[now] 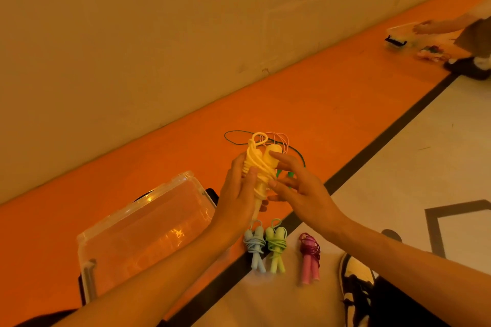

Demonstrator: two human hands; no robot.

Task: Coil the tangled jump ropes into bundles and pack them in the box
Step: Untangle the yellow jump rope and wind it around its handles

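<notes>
Both forearms reached in from the bottom edge and met over the orange floor strip (305, 103). Beside the right arm sat a black-and-white shoe (354, 277) on the pale court floor (425, 156).

At the centre, the left hand (239, 194) was wrapped around the lower part of the yellow jump rope (261, 167), thumb pressed across its coils, holding the two handles upright side by side with the cord wound around them. The right hand (297, 186) touched the bundle from the other side with fingers spread, the index fingertip laid on the top of one handle; it did not seem to be gripping, though blur made that hard to judge.

Behind the bundle, loose cord lay on the orange strip: a dark green rope (233, 138) and a pink rope (283, 139), apparently tangled together.

Three finished bundles lay in a row below the hands, near the black line (372, 151): a blue bundle (255, 247), a light green bundle (276, 247), and a magenta-and-pink bundle (310, 257), set slightly apart.

Left of the hands stood the clear plastic box (143, 231), with nothing visible inside.

Far right, another person (467, 42) crouched near a second container (401, 34).
</notes>
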